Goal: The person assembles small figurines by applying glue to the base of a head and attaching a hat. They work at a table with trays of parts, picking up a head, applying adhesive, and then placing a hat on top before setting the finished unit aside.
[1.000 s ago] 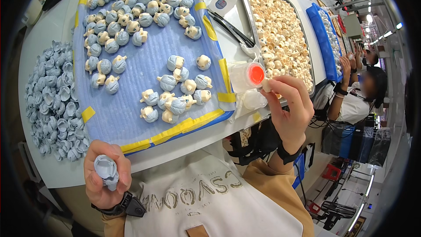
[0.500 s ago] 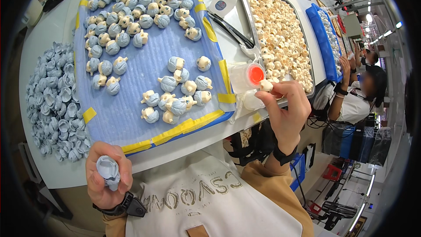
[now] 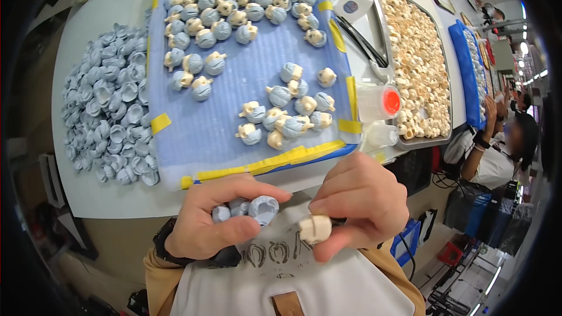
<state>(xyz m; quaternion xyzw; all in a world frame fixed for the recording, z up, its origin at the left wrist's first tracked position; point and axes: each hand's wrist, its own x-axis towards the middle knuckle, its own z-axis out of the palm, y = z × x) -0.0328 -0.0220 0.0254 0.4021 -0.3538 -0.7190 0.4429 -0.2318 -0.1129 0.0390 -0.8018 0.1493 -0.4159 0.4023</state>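
Note:
My left hand (image 3: 216, 216) is closed around several hollow blue-grey doll hair pieces (image 3: 263, 210), one of them held out at the fingertips with its cavity showing. Close to its right, my right hand (image 3: 363, 205) pinches a cream doll head (image 3: 315, 229) between thumb and fingers. Head and hair piece are apart, both in front of my apron. Beyond my hands lies a blue tray (image 3: 246, 117) lined with a translucent sheet and edged in yellow tape. Assembled doll heads with blue-grey hair (image 3: 254, 11) sit on it in two groups.
Loose blue-grey hair pieces (image 3: 108, 105) are heaped left of the tray. To the right stand a metal tray of cream heads (image 3: 418, 64), a container with a red-orange top (image 3: 380, 103), a white bottle (image 3: 355, 3) and black tweezers (image 3: 361, 41). A co-worker (image 3: 492, 146) sits far right.
My right hand has come from beside the red-topped container down toward my left hand, carrying the cream head. My left hand has moved right and up. The view has shifted left.

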